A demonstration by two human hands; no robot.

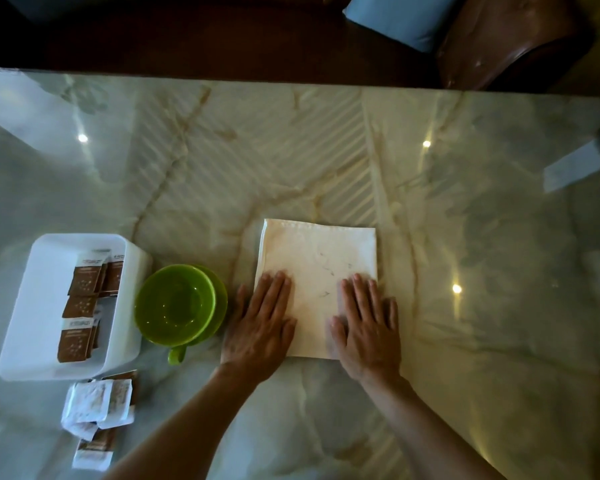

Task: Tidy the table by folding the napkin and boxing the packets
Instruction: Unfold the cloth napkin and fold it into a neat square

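A cream napkin [317,258], folded into a rectangle, lies flat on the marble table near its middle. My left hand [262,323] presses palm-down on the napkin's lower left corner, fingers together and flat. My right hand [366,327] lies flat on its lower right corner the same way. Neither hand grips anything. A white box [125,299] at the left holds several brown packets [80,306]. More packets [99,410], white and brown, lie loose on the table just in front of the box.
A green cup on a green saucer [177,303] stands between the box and my left hand. The marble table [465,237] stretches right and back. A brown leather chair [510,39] with a blue cushion stands beyond the far edge.
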